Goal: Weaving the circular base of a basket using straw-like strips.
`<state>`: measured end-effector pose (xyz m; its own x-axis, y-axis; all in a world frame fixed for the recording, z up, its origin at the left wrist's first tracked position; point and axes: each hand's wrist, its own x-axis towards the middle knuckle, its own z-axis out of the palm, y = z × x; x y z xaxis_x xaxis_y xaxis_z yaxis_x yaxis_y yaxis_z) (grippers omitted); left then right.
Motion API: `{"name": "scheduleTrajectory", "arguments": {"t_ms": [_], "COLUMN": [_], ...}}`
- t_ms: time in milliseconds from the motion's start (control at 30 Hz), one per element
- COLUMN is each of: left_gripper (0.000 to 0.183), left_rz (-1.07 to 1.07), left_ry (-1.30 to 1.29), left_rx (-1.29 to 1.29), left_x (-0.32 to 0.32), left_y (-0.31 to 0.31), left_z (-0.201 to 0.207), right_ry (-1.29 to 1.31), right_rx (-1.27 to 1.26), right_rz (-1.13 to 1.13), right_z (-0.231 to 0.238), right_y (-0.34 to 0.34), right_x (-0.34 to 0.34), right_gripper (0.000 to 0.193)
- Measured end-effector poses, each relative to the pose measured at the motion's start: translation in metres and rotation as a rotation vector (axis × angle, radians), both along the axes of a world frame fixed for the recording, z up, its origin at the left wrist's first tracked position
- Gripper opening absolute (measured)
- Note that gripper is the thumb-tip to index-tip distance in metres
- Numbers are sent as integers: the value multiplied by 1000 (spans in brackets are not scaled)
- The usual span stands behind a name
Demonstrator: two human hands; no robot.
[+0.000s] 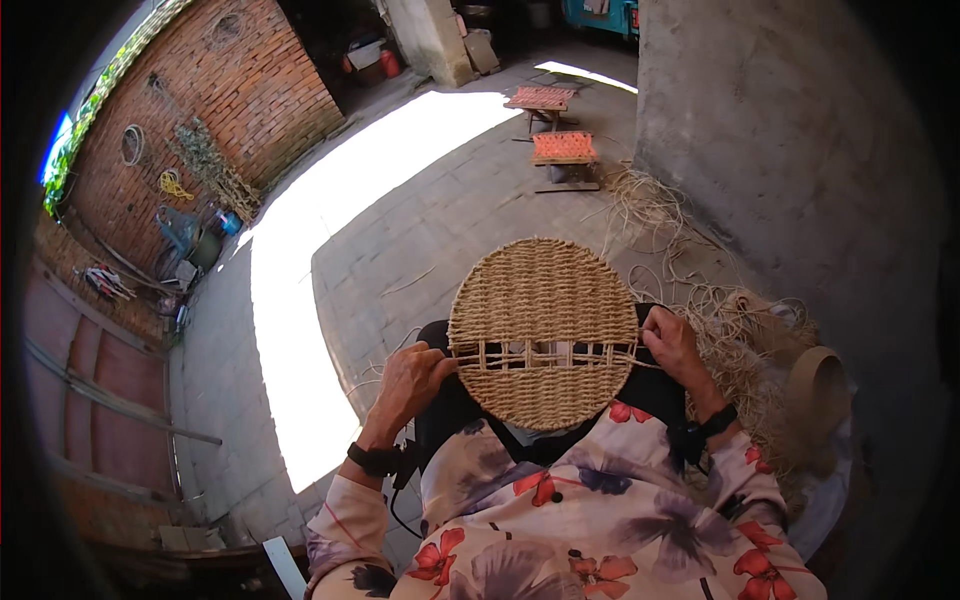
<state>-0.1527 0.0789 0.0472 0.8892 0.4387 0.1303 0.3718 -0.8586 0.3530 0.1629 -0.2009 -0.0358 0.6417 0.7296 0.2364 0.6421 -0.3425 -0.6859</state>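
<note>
A round woven straw mat [543, 285] rests across my lap. Tight rows of twisted cord fill its upper and lower parts, and an unwoven band with bare upright ribs crosses it below the middle. Strands of straw cord [540, 357] run through that band from side to side. At the mat's left edge, my left hand [415, 372] is closed with its fingers pinched on the cord ends. My right hand [672, 343] grips the rim and cord at the right edge, its fingertips partly hidden.
Loose straw cord [745, 340] lies heaped on the ground to my right, beside a tan curved band [815, 395]. Two folding stools [565, 150] with red woven seats stand ahead. A concrete wall [780, 150] rises at right, a brick wall [200, 95] at far left.
</note>
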Motion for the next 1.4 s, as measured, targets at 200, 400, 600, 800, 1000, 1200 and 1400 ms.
{"name": "scheduleTrajectory", "arguments": {"t_ms": [200, 400, 600, 800, 1000, 1200, 1400], "left_gripper": [28, 32, 22, 16, 28, 27, 16], "left_rz": [458, 614, -3, 43, 867, 401, 64], "left_ry": [-104, 156, -131, -68, 196, -77, -149], "left_rx": [154, 403, -204, -46, 388, -140, -148], "left_x": [-116, -186, -3, -24, -205, -60, -3], "left_y": [117, 153, 3, 30, 163, 54, -6], "left_z": [3, -5, -4, -2, 1, 0, -4], "right_ry": [-31, -27, -30, -11, -24, -35, -56], "right_rx": [25, 31, 0, 0, 46, 18, 28], "right_rz": [-1, 8, -1, -24, -4, -42, -28], "right_z": [0, -1, -5, -3, 0, -1, -5], "right_y": [-7, -1, 0, -4, 2, -3, 1], "right_x": [5, 4, 4, 1, 1, 1, 1], "right_gripper": [9, 7, 8, 9, 8, 8, 8]}}
